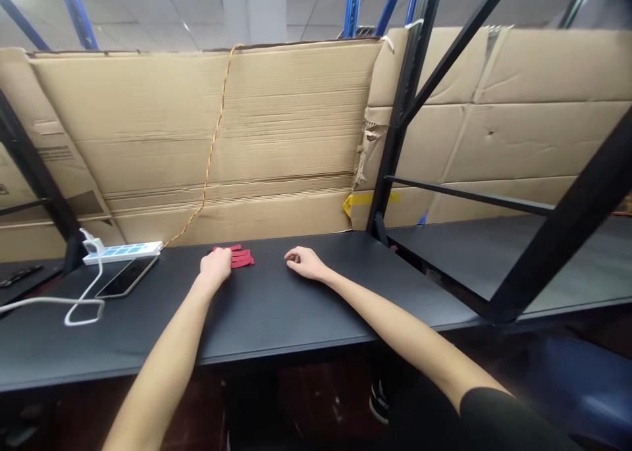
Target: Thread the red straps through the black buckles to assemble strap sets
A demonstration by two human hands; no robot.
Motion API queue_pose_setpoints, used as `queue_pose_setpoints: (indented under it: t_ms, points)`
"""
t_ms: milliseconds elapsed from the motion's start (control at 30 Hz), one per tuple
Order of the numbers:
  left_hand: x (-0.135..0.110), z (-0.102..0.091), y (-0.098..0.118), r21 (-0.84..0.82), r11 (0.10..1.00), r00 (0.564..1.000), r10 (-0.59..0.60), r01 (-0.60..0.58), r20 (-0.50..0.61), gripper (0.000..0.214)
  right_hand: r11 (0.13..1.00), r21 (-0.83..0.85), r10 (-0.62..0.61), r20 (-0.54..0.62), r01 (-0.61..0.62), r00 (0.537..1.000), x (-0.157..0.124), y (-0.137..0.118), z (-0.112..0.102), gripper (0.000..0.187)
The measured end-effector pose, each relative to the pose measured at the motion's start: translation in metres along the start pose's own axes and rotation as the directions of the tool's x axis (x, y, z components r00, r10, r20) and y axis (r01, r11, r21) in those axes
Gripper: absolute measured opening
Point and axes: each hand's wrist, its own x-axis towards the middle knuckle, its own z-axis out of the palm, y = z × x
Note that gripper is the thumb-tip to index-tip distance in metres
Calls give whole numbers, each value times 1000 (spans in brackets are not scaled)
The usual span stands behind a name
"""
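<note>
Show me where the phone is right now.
In the head view, the smartphone lies on the black desk, just in front of the white power strip and left of the person's left hand.

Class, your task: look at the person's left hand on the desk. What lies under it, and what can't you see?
The left hand rests on a red cloth cut into strips, lying on the black desk. The strip ends beyond the hand show; the part under the palm is covered, so its full shape cannot be seen.
</note>
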Motion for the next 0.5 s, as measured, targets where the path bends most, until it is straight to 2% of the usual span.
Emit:
queue_pose_setpoints:
  t_ms: [200,267,367,433,500]
  points:
    - [11,15,-12,12,1000,997,-9,10,-74,27,990,-116,-72,64,79,995,-2,-1,-3,22]
    - [14,20,-11,17,1000,992,8,-6,-127,26,983,-165,-62,92,77,994,-5,-3,-5,29]
    - [14,24,3,-73,985,966,135,-154,-221,32,977,-206,-22,142,51,990,-9,-8,-8,50]
    - [11,27,19,-173,930,919,265,-323,-293,42,972,-234,21,190,24,982,-10,-12,-11,63]
    - [7,30,36,-221,878,884,349,-425,-312,55,959,-283,63,227,4,972,-10,-16,-14,72]
